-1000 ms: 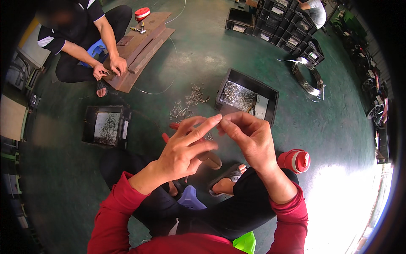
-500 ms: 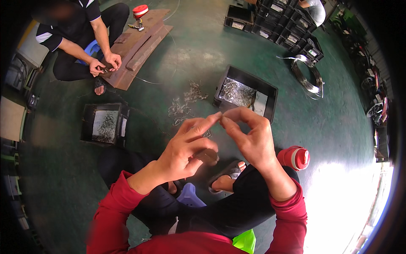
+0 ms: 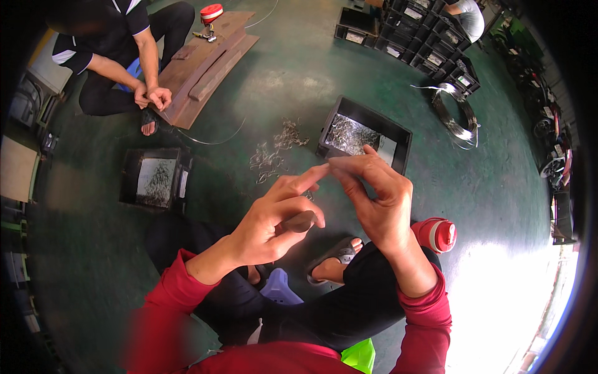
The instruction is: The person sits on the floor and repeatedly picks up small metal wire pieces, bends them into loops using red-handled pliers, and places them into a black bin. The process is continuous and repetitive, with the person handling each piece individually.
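Observation:
My left hand [image 3: 274, 221] is closed, its lower fingers curled round a brown bar-like piece [image 3: 301, 222] with a rounded end. Its index finger stretches up and meets the fingertips of my right hand [image 3: 381, 196]. The right thumb and index finger pinch together there; whatever sits between them is too small to make out. Beyond my hands, several bent wire pieces [image 3: 268, 159] lie loose on the green floor. A black crate [image 3: 403, 156] with many small metal pieces stands just past my right hand.
Another black crate [image 3: 131, 181] with dark thin pieces stands to the left. A co-worker [image 3: 118, 75] sits at a rusty metal bench [image 3: 208, 68]. A wire coil [image 3: 447, 115] and stacked crates [image 3: 411, 37] stand far right. A red-lidded container [image 3: 434, 235] is by my right knee.
My right hand has turned, its fingers straighter and one raised, while still meeting the left fingertip. The brown piece shows more clearly in my left hand. The co-worker's hands have moved closer together.

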### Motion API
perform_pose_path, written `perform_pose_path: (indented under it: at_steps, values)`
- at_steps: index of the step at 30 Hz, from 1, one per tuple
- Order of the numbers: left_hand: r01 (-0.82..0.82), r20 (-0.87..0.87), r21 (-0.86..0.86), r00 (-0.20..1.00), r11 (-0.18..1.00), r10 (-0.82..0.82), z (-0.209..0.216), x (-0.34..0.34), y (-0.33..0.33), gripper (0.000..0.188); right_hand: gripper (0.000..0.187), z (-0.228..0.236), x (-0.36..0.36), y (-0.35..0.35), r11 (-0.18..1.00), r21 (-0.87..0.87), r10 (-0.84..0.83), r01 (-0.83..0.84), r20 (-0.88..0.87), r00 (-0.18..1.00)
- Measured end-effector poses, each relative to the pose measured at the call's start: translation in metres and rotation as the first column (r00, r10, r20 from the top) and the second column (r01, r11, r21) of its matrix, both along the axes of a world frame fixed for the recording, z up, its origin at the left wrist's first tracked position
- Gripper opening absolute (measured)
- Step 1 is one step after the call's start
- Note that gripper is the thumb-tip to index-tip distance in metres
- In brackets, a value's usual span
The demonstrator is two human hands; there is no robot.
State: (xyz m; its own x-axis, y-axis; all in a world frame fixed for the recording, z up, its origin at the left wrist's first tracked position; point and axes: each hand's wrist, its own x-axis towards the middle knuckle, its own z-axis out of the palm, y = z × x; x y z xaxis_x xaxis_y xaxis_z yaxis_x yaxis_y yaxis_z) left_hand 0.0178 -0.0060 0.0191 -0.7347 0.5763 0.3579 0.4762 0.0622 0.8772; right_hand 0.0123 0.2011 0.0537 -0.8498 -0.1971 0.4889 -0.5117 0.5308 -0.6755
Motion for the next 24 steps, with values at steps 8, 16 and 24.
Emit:
perform_pose_path:
  at_steps: [8,16,24]
  values:
    - [-0.044,-0.059,-0.045,0.997,0.998,0.041,0.0004,0.0018,0.0059,0.016,0.02,-0.0089,-0.0037,-0.0034,0.995,0.089,-0.04,0.054,-0.15,0.988]
    - [-0.032,-0.048,-0.062,0.998,0.998,0.029,-0.0003,0.0009,0.0045,0.019,0.015,-0.009,-0.0051,-0.0061,0.997,0.01,-0.071,0.071,-0.059,0.996]
    - [-0.036,-0.013,-0.048,0.999,0.998,0.036,0.0005,-0.0014,0.0023,0.018,0.014,-0.0053,-0.005,-0.0035,0.999,0.017,-0.053,0.052,0.031,0.998]
